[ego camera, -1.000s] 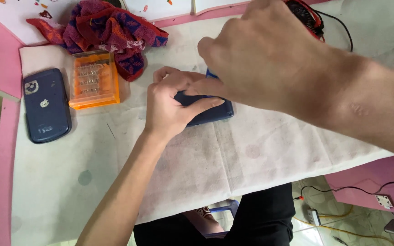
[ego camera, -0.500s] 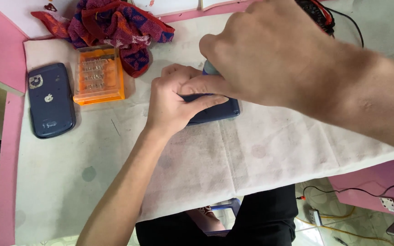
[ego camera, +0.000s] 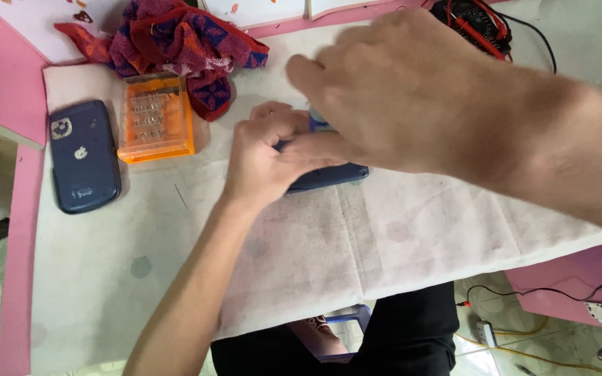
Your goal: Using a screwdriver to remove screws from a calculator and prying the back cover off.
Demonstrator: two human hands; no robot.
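A dark blue phone lies flat on the white cloth, mostly covered by my hands. My left hand presses down on its left half, fingers curled over its top edge. From the right, my right hand reaches across above it, its fingertips meeting the phone near the upper middle. What the right fingers pinch is hidden.
A dark blue phone back cover lies at the left. Beside it sits an orange clear-lidded bit box. A red and purple rag is bunched behind it. A black device with red wires sits at the back right.
Both hands stay on the phone. The view has shifted slightly, and my right hand has edged a little to the left over the phone.
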